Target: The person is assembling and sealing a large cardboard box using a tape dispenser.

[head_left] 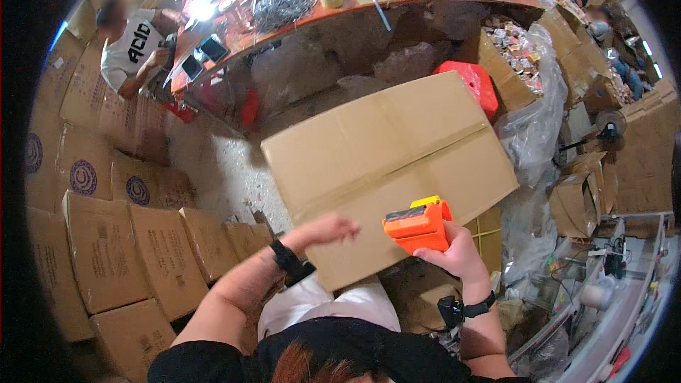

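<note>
Right hand (460,255): fingers clamped around an orange tape dispenser (418,225), held at the near edge of the carton, its yellow-tipped head resting on the cardboard.
Left hand (328,229): fingers stretched out and together, palm down, pressing flat on the carton's near left edge; nothing held. A dark band sits on each wrist.
Carton (386,163): a large closed brown cardboard box, tilted, lying under both hands and reaching away from them; its two top flaps meet in a seam that runs across from left of the left hand toward the upper right, just beyond the dispenser.
Lap: white cloth and a dark top show just below the hands, under the carton's near corner.
Stacked boxes (120,241): sealed brown cartons piled well to the left of the left hand, some with round dark marks.
Red stool (474,84): beyond the carton's far right corner, well past the right hand.
Plastic bag (533,124): clear and crumpled, right of the carton, next to an open box of small packets.
Tabletop (284,18): reddish and long, far beyond both hands, strewn with shiny bits and tape rolls.
Other person (135,46): seated at the tabletop's far left end, in a white shirt.
</note>
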Action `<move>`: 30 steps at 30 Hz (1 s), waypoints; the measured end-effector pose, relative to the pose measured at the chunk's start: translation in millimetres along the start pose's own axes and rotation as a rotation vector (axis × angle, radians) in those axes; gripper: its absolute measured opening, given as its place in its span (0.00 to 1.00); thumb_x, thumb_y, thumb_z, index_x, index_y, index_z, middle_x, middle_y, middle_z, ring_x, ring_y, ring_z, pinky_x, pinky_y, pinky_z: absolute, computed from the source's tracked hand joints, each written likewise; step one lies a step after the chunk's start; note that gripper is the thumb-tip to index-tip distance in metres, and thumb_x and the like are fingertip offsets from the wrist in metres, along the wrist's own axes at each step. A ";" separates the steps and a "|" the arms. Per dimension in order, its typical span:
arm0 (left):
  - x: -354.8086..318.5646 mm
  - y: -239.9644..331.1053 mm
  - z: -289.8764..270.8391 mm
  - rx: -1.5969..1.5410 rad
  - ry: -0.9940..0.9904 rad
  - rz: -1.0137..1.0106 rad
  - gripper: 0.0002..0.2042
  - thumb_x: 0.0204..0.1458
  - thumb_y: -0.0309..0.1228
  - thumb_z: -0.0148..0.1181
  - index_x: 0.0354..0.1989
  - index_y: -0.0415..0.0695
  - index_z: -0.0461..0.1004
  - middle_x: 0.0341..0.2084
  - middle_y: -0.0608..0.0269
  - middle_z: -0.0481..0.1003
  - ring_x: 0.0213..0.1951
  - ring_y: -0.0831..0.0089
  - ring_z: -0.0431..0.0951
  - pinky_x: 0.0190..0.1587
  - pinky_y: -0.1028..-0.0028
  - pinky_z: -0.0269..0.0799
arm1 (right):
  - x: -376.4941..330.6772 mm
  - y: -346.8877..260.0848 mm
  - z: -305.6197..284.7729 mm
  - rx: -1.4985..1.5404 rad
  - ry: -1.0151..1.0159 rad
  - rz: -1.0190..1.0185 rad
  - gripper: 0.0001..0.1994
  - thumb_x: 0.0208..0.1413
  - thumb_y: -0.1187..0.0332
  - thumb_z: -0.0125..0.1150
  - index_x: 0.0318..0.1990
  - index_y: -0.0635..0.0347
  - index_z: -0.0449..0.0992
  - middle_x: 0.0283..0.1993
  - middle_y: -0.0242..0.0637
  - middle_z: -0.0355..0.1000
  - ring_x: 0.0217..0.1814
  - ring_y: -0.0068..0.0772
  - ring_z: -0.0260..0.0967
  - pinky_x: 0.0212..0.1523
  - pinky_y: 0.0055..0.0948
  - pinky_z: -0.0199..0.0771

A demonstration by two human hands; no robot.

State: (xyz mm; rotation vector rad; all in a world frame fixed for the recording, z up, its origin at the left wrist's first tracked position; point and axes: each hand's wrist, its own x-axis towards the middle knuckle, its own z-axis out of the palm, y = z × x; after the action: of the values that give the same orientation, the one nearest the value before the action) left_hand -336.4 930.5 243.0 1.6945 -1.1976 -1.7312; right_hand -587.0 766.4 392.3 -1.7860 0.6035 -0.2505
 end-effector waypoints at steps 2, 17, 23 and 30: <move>-37.3 86.7 -39.1 -0.185 0.191 0.205 0.18 0.61 0.43 0.46 0.47 0.41 0.74 0.39 0.60 0.77 0.43 0.74 0.74 0.48 0.72 0.68 | 5.9 -4.8 12.3 -0.148 -0.080 0.019 0.25 0.42 0.56 0.70 0.45 0.63 0.74 0.38 0.44 0.75 0.40 0.44 0.74 0.44 0.34 0.72; -105.4 44.0 -141.5 -0.572 -0.047 0.340 0.10 0.55 0.32 0.58 0.39 0.37 0.77 0.31 0.67 0.77 0.33 0.83 0.73 0.38 0.78 0.71 | 95.3 -54.3 139.8 -0.362 -0.186 0.018 0.29 0.38 0.52 0.72 0.43 0.64 0.73 0.39 0.47 0.74 0.42 0.51 0.72 0.45 0.39 0.71; -107.7 22.6 -161.0 -0.718 -0.104 0.333 0.12 0.58 0.36 0.54 0.37 0.39 0.75 0.31 0.68 0.76 0.35 0.83 0.72 0.41 0.79 0.69 | 116.8 -69.5 159.2 -0.371 -0.216 -0.036 0.29 0.40 0.50 0.69 0.45 0.62 0.73 0.39 0.49 0.74 0.42 0.53 0.71 0.45 0.41 0.71; -97.1 -11.9 -183.8 -1.375 -0.481 0.090 0.28 0.58 0.55 0.41 0.41 0.39 0.73 0.35 0.62 0.77 0.39 0.75 0.75 0.44 0.74 0.70 | 139.7 -71.2 172.6 -0.112 -0.320 0.228 0.28 0.43 0.55 0.70 0.48 0.64 0.71 0.43 0.45 0.74 0.46 0.37 0.72 0.49 0.33 0.70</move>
State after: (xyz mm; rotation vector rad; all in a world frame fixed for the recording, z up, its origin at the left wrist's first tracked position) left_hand -142.8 964.4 312.0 0.4011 -0.0067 -2.1084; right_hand -369.9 851.3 388.3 -1.7973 0.5916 0.2260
